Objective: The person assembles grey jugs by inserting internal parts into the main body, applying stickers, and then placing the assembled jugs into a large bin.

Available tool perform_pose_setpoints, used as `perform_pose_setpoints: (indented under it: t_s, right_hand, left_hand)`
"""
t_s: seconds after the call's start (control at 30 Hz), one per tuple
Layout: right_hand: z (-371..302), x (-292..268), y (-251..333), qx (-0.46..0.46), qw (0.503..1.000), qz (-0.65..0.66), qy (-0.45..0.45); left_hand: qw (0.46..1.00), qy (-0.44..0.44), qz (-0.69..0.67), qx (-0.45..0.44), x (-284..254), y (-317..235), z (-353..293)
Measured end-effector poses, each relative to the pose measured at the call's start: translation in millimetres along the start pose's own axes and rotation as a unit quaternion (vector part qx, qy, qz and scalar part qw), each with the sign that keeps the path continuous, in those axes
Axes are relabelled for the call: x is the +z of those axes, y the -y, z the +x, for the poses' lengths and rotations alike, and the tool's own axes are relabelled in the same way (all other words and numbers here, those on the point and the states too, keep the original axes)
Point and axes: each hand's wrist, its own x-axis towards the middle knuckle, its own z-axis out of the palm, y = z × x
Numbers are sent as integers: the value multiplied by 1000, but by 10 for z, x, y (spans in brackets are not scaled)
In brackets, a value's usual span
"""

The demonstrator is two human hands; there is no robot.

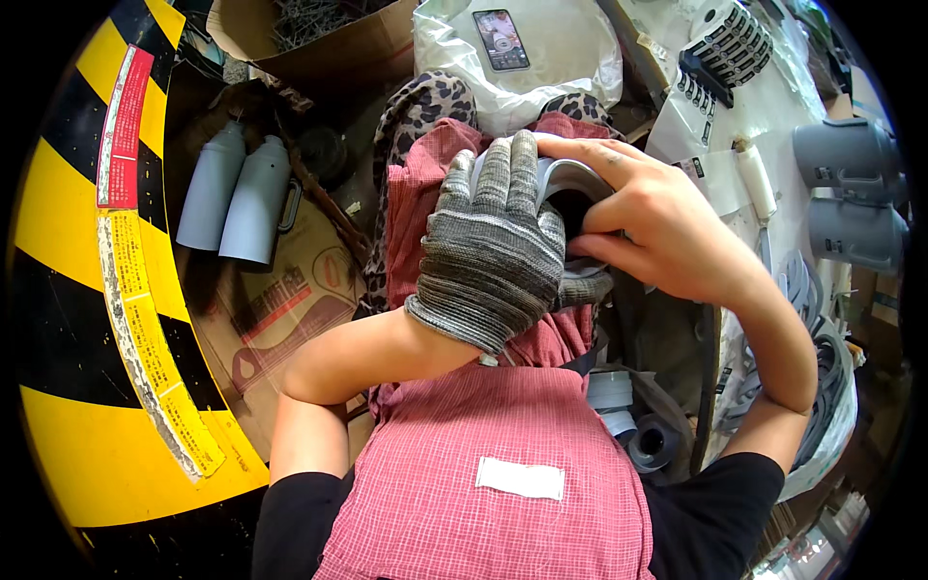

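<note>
My left hand [493, 242], in a grey striped knit glove, is wrapped over a grey round plastic container [577, 174] held above my lap. Most of its body is hidden beneath the glove, so its full shape cannot be made out. My bare right hand [662, 213] grips the rim from the right, the thumb and some fingertips at the dark round opening. Under both hands lies the red checked apron [503, 416] over my leopard-print trousers [422, 106].
Two grey bottle-shaped containers [253, 201] lie on flattened cardboard [280, 319] at left, beside a yellow-black striped panel [58, 319]. Ahead, a phone [502, 40] rests on white plastic sheeting [580, 68]. At right are a label roll [739, 48], grey jugs [851, 232] and coiled grey strips [829, 387].
</note>
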Motion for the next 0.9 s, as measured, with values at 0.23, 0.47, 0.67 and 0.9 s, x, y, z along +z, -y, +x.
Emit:
perform_pose_setpoints:
  t_s: [0.23, 0.47, 0.67, 0.9]
  right_hand:
    - [-70, 171, -104, 0, 994, 65, -92]
    - [-340, 478, -71, -53, 966, 164, -191]
    - [-915, 234, -632, 103, 898, 252, -346]
    - [-2962, -324, -2744, 508, 827, -157, -182]
  left_hand:
    - [994, -16, -104, 33, -47, 70, 114]
    - [833, 50, -535, -133, -27, -46, -30]
    - [896, -106, -430, -34, -348, 452, 83]
    - [873, 114, -469, -75, -158, 1634, 1222]
